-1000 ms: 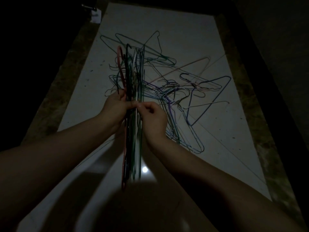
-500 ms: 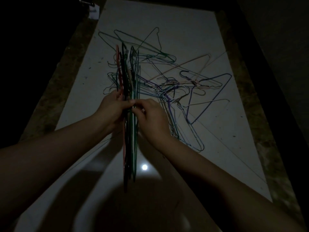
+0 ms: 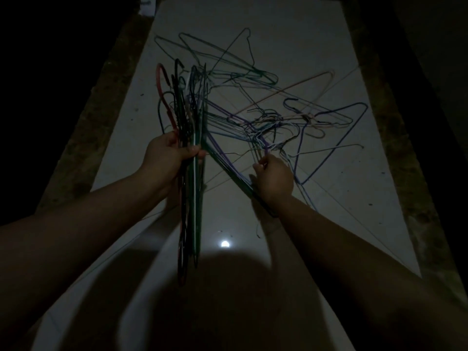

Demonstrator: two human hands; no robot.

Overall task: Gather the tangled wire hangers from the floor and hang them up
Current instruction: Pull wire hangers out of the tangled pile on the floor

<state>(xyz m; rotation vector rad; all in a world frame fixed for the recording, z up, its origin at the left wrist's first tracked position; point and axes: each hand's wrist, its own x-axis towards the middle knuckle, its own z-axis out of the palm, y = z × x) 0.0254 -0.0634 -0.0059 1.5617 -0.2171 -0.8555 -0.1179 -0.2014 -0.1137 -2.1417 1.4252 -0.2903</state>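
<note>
Wire in red, black and green fills the left hand [image 3: 168,158]: its grip clenches a gathered bundle [image 3: 195,211] mid-length, long axis running straight away from the person, hooks beyond the grip. A purple hanger [image 3: 222,155] slants rightward to the right hand [image 3: 274,177], whose grip pinches strands at the near edge of the tangled pile [image 3: 278,122]. The pile lies on the floor [image 3: 354,198], spreading beyond and right of that nearer grip.

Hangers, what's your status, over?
Left hand grips gathered bundle. Right hand pinches wires in floor tangle. Tangle interlocked; may snag on lifting.
</note>
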